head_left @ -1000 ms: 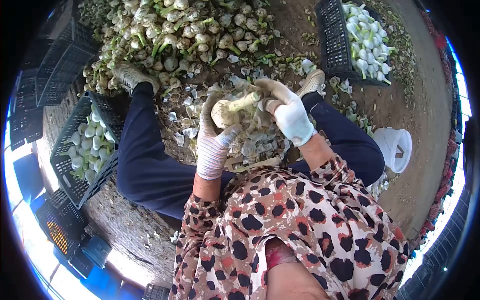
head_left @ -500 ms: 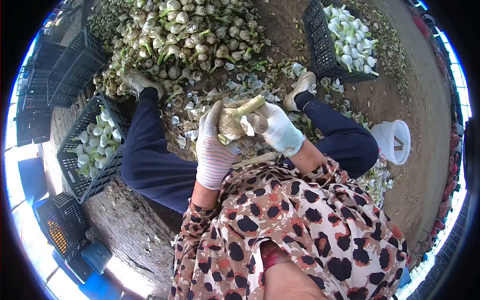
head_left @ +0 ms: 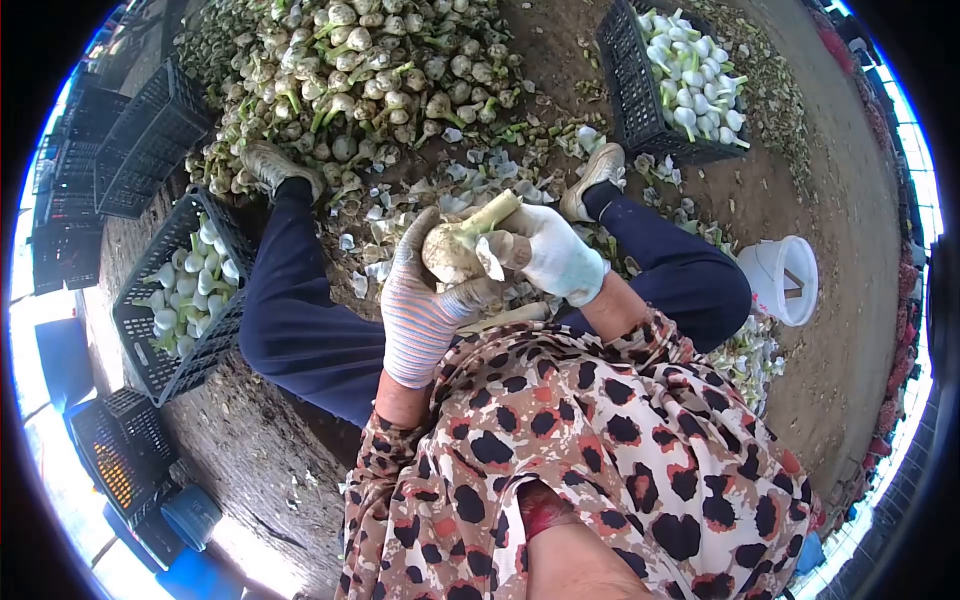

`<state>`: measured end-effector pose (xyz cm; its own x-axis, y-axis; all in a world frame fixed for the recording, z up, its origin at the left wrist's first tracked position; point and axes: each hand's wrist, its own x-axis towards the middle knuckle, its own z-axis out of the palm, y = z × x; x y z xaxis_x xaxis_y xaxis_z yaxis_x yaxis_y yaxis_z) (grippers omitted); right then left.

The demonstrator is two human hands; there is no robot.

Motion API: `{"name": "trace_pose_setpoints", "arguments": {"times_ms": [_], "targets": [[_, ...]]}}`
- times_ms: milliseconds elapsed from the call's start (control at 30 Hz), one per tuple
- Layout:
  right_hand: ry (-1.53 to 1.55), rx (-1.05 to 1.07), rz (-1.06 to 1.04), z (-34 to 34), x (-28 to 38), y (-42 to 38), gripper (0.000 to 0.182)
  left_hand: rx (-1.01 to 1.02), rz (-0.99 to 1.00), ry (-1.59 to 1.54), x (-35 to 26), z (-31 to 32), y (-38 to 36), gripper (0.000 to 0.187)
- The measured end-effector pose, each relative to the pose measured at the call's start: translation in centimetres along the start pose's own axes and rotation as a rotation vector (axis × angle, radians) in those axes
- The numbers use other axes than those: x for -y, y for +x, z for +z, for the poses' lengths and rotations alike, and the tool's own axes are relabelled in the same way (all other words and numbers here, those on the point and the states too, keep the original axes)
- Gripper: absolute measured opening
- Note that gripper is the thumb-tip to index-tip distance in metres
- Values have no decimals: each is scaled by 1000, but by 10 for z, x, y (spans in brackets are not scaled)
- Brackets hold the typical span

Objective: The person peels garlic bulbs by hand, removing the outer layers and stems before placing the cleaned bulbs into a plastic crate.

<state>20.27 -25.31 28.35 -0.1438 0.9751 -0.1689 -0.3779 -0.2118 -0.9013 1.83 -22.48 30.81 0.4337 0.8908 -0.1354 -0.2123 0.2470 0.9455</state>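
My left hand (head_left: 425,315), in a striped knit glove, is closed around a garlic bulb (head_left: 450,257) in front of my lap. The bulb has a thick green-white stem (head_left: 493,211) pointing up and right. Beside that stem my right hand (head_left: 560,255), in a white glove with dirty fingertips, is closed with the thumb against a loose white flap of garlic skin (head_left: 489,258). Its other fingers are partly hidden behind the stem. Below the hands, a pale long-handled object (head_left: 510,318) lies across my lap, partly covered.
A heap of unpeeled garlic (head_left: 380,70) lies ahead, with peelings (head_left: 480,175) scattered between my feet. Black crates of cleaned white garlic stand left (head_left: 150,350) and ahead right (head_left: 625,95). A white bucket (head_left: 780,290) is by my right knee. Stacked crates (head_left: 150,140) stand far left.
Both hands and the bulb have shifted slightly left. More of the bulb's pale surface shows now, and the skin flap hangs from under my right thumb.
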Motion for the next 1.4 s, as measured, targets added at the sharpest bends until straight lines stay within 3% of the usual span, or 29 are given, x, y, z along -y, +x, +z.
{"name": "trace_pose_setpoints", "arguments": {"times_ms": [133, 200, 267, 333, 400, 433, 500, 600, 667, 733, 800, 867, 933, 967, 1000, 1033, 1067, 1100, 1133, 1167, 1200, 1233, 1267, 1333, 1367, 1400], "targets": [[-57, 47, 114, -9, 2, 0, 27, -32, -68, -40, -4, -2, 0, 93], [-138, 12, -95, -7, -11, 5, 23, -31, -87, -121, 10, -9, 1, 85], [-326, -61, -268, -2, -13, 8, 22, 146, -206, -226, 10, -17, -4, 81], [-467, -33, -320, -7, -7, 7, 21, 204, -299, -438, 20, -12, -4, 74], [230, -94, -68, -9, -15, 6, 22, 0, -317, -379, 4, 1, 2, 73], [234, -85, -129, -2, -7, 6, 19, -65, -370, -245, -1, -2, 4, 70], [-125, -93, -255, 4, -7, 8, 14, -124, -87, 34, 10, -4, 3, 67], [-509, -127, -466, 19, -1, 2, 13, -108, 185, 392, 15, -8, -6, 83], [-432, -169, -433, 34, 8, -6, 16, 1, 50, 7, 0, -13, -16, 87], [-341, -252, -158, 42, 25, -10, 11, 141, 76, -11, -18, -18, -25, 96], [-169, -252, -179, 46, 12, -1, 3, 241, 176, 234, -18, -22, -28, 100], [-730, -337, -327, 40, 3, 5, 13, 225, 206, 325, -23, -20, -36, 101], [-1225, -262, -260, 16, -13, 16, 30, 332, 168, -71, -31, -11, -52, 102], [-1324, -142, -170, 8, -21, 17, 34, 369, 95, -112, -40, -10, -57, 100], [-1424, -26, -81, -6, -25, 22, 41, 212, 179, 244, -52, -5, -56, 93], [-1010, 41, 53, -52, -77, 40, 65, 134, 161, 188, -49, -7, -53, 87], [-1086, 32, -297, -14, -21, 5, 78, 73, 140, 128, -40, -12, -52, 81], [-223, 99, -197, -14, -26, 4, 82, 20, 175, 146, -33, -16, -50, 79], [221, 231, -65, 2, 2, -14, 80, -35, 201, 164, -24, -20, -47, 76], [87, 201, -11, 16, 20, -23, 75, 19, 303, 104, -4, -26, -38, 76], [192, 241, 22, 18, 18, -25, 64, 60, 391, 49, 8, -26, -29, 76], [387, 257, 22, 24, 16, -29, 60, 24, 428, 365, 1, -21, -26, 76], [582, 285, 20, 27, 18, -31, 56, -38, 415, 221, 1, -10, -25, 74], [540, 135, 70, 21, 23, -32, 51, -59, 445, 668, 0, -18, -20, 68], [366, 106, -20, 30, 26, -34, 51, -68, 490, 886, -16, -12, -24, 62], [255, 29, -9, 34, 35, -38, 51, -63, 497, 885, -21, -9, -26, 62]]}}
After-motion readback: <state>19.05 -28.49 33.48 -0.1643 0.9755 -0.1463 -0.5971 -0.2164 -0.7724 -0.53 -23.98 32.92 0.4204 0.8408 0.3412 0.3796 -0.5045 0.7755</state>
